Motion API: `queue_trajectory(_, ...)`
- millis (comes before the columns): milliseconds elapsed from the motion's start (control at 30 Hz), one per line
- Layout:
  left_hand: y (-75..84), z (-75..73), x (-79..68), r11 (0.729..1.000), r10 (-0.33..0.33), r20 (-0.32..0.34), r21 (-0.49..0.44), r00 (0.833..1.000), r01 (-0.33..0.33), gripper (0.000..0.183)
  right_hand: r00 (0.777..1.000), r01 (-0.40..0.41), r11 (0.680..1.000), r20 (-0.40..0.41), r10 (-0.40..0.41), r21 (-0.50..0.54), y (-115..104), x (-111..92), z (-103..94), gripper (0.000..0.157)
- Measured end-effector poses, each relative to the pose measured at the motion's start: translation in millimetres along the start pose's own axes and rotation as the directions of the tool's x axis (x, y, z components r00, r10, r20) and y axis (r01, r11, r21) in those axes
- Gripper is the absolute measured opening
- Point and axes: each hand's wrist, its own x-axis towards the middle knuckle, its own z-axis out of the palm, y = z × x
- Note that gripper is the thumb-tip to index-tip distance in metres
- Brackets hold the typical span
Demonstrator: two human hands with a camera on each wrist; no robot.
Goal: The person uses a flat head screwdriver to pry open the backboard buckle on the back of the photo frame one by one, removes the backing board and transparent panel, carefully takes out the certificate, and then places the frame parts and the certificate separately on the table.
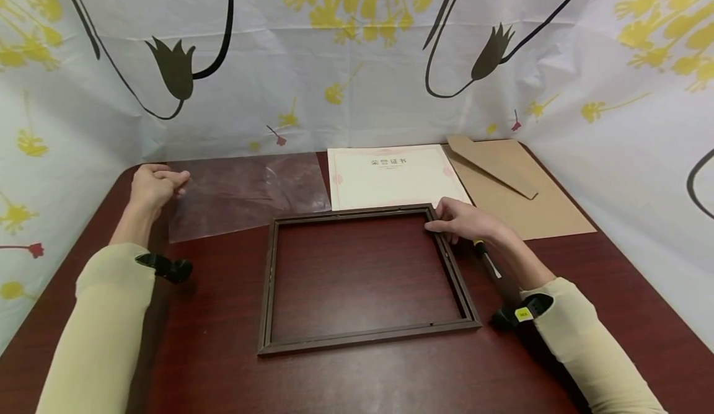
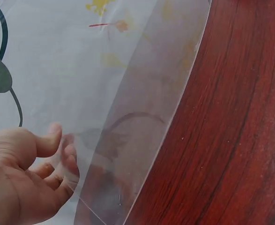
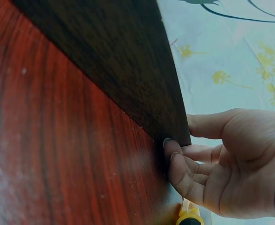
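At the table's far left, my left hand (image 1: 153, 188) pinches the edge of a clear plastic sheet (image 1: 245, 191) between thumb and fingers. The left wrist view shows the see-through sheet (image 2: 132, 122) slanting away from that hand (image 2: 34, 173). A dark brown rectangular picture frame (image 1: 370, 336) lies in the middle of the table, its opening showing bare wood. My right hand (image 1: 463, 219) grips its far right corner. In the right wrist view, the thumb of this hand (image 3: 235, 164) lies on one side of the frame (image 3: 109, 56) and the fingers curl at the other.
A cream certificate (image 1: 396, 181) lies behind the frame. To its right is a brown backing board (image 1: 535, 172) with a folded-up stand flap (image 1: 491, 166). A screwdriver (image 1: 488, 259) with a yellow and black handle lies beneath my right wrist. Patterned cloth (image 1: 346, 104) hangs behind the table.
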Motion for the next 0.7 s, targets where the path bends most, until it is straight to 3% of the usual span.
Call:
queue_trajectory(267, -3.7, -3.5, -8.4, 0.999, -0.023, 0.097, 0.024, 0.995, 0.021, 0.092, 1.000, 0.005, 1.000, 0.000, -0.005, 0.003, 0, 0, 0.6, 0.030)
queue_trajectory(500, -9.2, 4.0, -8.4, 0.992, 0.032, 0.050, 0.120, 0.998, -0.038, 0.085, 1.000, -0.003, 1.000, 0.004, 0.003, 0.008, -1, -1, 0.2, 0.030)
queue_trajectory(700, -11.4, 10.0, -6.0, 0.988, 0.026, 0.007, 0.150, 1.000, -0.026, 0.077, 1.000, -0.009, 1.000, 0.000, 0.009, 0.003, -3, -2, 0.2, 0.030)
